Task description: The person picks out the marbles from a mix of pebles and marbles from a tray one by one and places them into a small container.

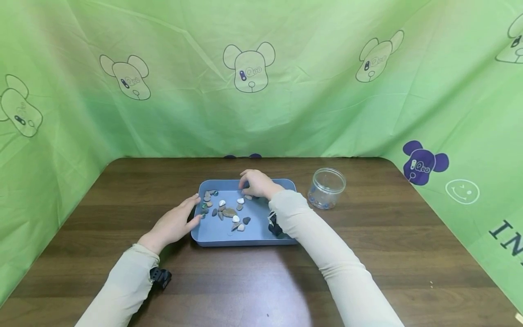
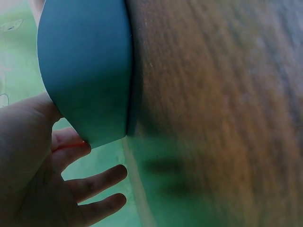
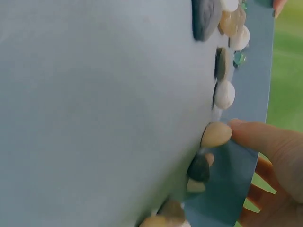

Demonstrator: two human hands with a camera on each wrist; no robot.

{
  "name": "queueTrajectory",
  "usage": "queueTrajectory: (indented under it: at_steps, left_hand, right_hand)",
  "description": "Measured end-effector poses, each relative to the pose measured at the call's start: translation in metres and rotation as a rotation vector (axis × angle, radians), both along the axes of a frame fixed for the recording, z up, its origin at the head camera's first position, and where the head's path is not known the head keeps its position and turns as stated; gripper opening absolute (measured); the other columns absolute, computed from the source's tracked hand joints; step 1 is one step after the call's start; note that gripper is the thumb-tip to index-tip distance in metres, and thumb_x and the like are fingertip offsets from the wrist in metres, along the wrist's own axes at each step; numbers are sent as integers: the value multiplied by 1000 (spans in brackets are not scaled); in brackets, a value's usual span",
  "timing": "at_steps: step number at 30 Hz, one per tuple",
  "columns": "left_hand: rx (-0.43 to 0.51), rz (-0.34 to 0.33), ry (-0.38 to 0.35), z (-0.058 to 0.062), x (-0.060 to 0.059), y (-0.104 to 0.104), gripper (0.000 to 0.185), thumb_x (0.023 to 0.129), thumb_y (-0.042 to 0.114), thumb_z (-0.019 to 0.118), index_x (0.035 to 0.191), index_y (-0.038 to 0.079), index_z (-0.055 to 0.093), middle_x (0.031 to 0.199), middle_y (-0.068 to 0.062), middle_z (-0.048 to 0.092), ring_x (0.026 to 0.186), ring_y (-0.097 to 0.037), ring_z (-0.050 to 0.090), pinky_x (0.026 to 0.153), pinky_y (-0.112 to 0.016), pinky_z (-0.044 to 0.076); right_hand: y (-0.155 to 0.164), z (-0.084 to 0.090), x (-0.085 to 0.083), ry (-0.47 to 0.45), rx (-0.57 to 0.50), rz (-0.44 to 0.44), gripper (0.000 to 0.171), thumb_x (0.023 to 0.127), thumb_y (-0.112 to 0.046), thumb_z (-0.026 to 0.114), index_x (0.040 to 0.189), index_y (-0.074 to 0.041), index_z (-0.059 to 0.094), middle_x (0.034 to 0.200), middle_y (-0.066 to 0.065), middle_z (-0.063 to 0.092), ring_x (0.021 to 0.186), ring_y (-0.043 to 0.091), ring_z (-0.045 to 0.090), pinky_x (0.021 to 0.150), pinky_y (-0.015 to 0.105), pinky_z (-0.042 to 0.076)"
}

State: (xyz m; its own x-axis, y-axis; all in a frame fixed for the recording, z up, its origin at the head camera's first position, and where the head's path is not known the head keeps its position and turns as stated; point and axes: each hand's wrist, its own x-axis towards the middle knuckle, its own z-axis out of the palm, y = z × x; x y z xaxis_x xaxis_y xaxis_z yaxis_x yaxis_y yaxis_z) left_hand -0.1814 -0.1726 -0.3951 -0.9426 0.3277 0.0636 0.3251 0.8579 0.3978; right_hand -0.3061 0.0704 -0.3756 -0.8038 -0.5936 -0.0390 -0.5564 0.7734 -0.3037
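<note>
My left hand (image 1: 175, 223) rests at the left side of the blue tray (image 1: 261, 234). In the left wrist view its thumb and forefinger touch the tray's rim and corner, and the other fingers spread apart. Over the tray's far part reaches my right hand (image 1: 258, 184). In the right wrist view the tip of its thumb touches a beige pebble (image 3: 218, 135), while the other fingers stay apart from it. White pebbles (image 1: 241, 200), grey and brown pebbles (image 1: 229, 212) and green glass pieces (image 1: 204, 205) lie scattered in the tray's left and middle.
To the right of the tray stands a clear open jar (image 1: 327, 187) with some blue pieces near its bottom. The wooden table (image 1: 229, 281) ends at a green printed curtain (image 1: 184, 113) behind and at the sides.
</note>
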Motion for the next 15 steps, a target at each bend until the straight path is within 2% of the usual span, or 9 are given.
queueTrajectory:
  at_steps: [15]
  left_hand:
    - [9, -2, 4, 0, 0, 1, 54, 94, 26, 51, 139, -1, 39, 149, -21, 34, 132, -37, 42, 105, -51, 39]
  right_hand:
    - [6, -3, 2, 14, 65, -21, 15, 85, -9, 64, 98, -11, 73, 138, 11, 51, 129, 32, 47, 107, 43, 39]
